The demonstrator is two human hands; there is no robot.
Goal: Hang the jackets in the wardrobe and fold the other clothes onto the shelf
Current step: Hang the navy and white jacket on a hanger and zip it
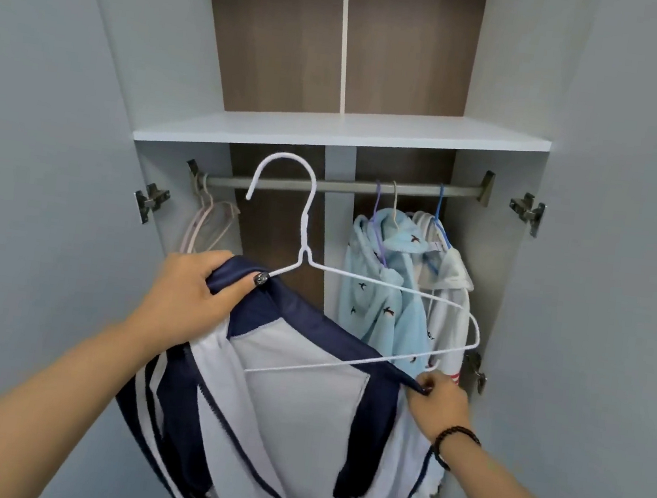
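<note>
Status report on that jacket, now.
Left hand grips jacket collar and hanger. Right hand pinches other collar edge. Hanger not on rail.

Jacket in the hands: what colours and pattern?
Navy and white jacket, with white stripes down the navy sleeve; head view shows it.

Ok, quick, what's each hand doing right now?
Left hand: grips the navy and white jacket and white wire hanger.
Right hand: pinches the jacket's collar.
</note>
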